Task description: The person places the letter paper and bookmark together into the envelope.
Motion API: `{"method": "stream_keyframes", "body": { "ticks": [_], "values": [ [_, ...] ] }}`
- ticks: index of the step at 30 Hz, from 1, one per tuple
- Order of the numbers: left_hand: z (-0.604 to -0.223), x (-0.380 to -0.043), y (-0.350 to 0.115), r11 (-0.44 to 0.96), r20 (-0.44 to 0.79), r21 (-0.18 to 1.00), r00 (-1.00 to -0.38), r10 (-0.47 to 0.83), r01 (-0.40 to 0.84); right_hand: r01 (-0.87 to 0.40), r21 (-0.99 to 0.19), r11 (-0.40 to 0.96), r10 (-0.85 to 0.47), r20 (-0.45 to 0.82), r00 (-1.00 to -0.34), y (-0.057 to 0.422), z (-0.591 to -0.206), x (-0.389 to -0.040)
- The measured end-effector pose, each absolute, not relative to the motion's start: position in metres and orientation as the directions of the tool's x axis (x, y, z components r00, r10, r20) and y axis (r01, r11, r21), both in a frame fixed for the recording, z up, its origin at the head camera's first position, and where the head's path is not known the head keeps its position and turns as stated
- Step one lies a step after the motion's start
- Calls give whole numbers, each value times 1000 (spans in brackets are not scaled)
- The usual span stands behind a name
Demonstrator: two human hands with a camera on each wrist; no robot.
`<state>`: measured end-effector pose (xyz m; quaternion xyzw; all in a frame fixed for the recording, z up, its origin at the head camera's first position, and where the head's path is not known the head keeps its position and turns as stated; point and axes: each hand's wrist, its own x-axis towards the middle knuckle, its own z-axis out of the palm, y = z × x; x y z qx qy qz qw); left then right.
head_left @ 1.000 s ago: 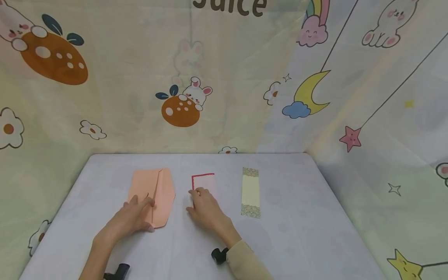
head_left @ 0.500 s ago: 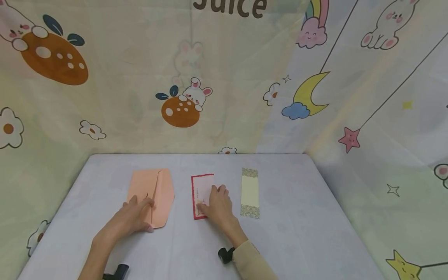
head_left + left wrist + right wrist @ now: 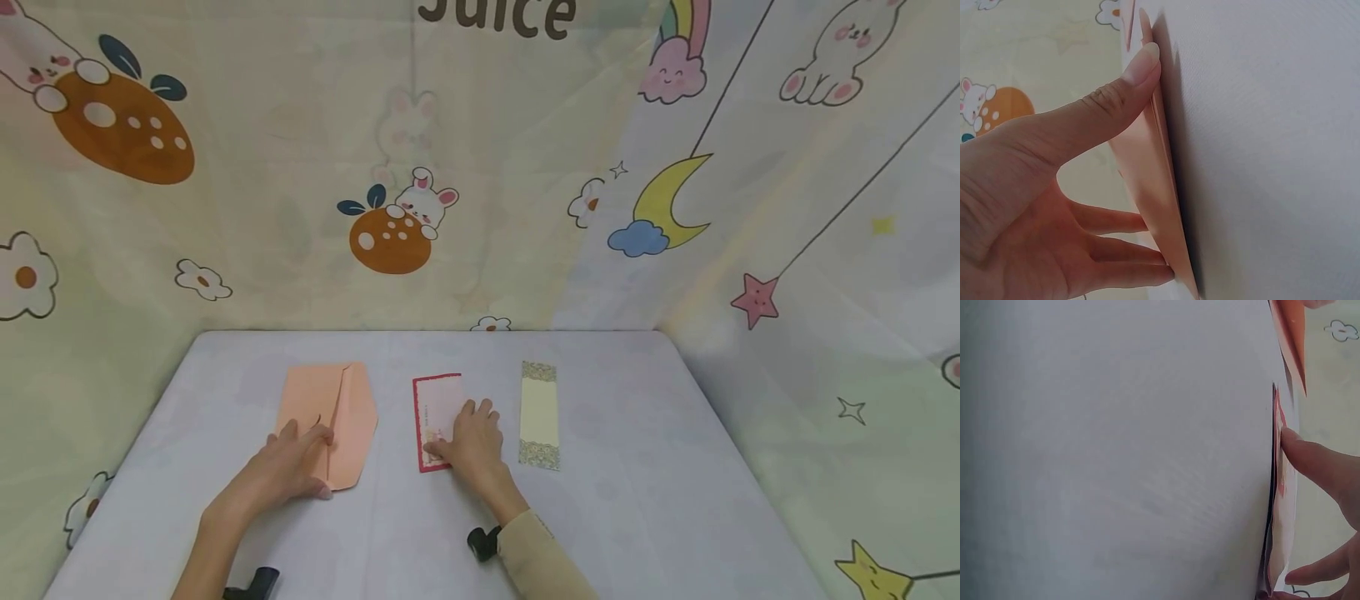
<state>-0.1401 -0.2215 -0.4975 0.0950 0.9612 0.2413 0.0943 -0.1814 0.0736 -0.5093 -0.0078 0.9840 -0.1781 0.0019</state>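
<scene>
The left hand (image 3: 277, 468) rests with fingers spread, not curled, on the peach envelope (image 3: 354, 433) beneath it, and the right hand (image 3: 477, 446), likewise spread, touches the red-edged card (image 3: 441, 404) under its thumb. To steady both papers well, each hand should press lightly and evenly to avoid creasing, with the right fingertips clear of the patterned strip (image 3: 540, 412) just beyond them.
</scene>
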Motion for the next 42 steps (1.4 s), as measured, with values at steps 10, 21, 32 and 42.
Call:
{"method": "stream_keyframes", "body": {
  "ticks": [10, 21, 32, 42],
  "values": [
    [-499, -141, -221, 867, -143, 481, -963, 228, 134, 41, -473, 880, 14, -60, -998, 76, -508, -185],
    [-498, -138, -220, 868, -130, 476, -965, 228, 141, 18, -609, 793, 25, 4, -1000, 90, -511, -186],
    [-497, -138, -223, 867, -122, 475, -965, 232, 149, 73, -770, 634, 25, -74, -997, 108, -517, -189],
    [-497, -139, -223, 861, -112, 483, -964, 240, 158, 188, -865, 466, 6, -209, -978, 119, -515, -188]
  ]
}}
